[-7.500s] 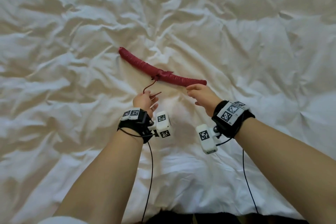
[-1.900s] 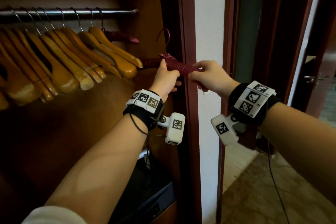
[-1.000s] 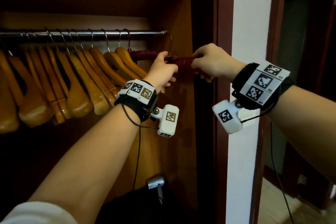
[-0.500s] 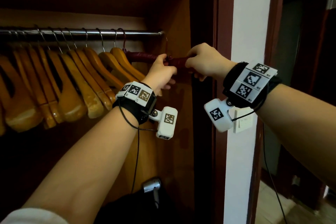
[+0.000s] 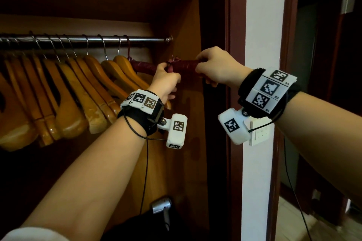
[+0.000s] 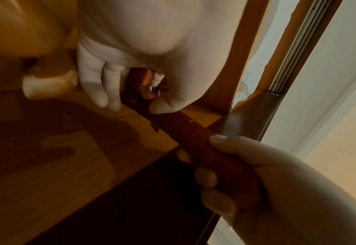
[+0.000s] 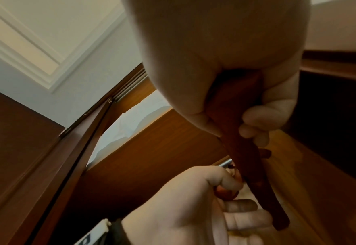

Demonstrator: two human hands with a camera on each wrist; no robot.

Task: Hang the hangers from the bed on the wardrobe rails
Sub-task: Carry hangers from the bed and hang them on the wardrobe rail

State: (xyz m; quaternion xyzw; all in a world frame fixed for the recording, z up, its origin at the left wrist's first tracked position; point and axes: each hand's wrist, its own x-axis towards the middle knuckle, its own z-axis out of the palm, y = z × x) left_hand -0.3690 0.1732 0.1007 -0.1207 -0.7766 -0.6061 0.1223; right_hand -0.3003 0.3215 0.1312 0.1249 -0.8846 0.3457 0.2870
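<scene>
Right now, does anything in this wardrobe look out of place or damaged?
The red padded hanger, held in left hand and right hand, sits below the rail, not hooked on. Its wrapping looks frayed near the middle.

White wall switch (image 5: 259, 135), doorframe (image 5: 290, 45).

We see the long metal wardrobe rail (image 5: 82, 39) running across the upper left, with a row of curved wooden hangers (image 5: 78, 92) hooked on it. At the right end of that row we find the padded dark-red hanger (image 5: 184, 65), below the rail's end, held level between the left hand (image 5: 166, 82) at its middle and the right hand (image 5: 217, 69) at its right end. The tall white wall strip (image 5: 262, 25) stands right of the wardrobe's dark wooden frame post (image 5: 235, 143).
</scene>
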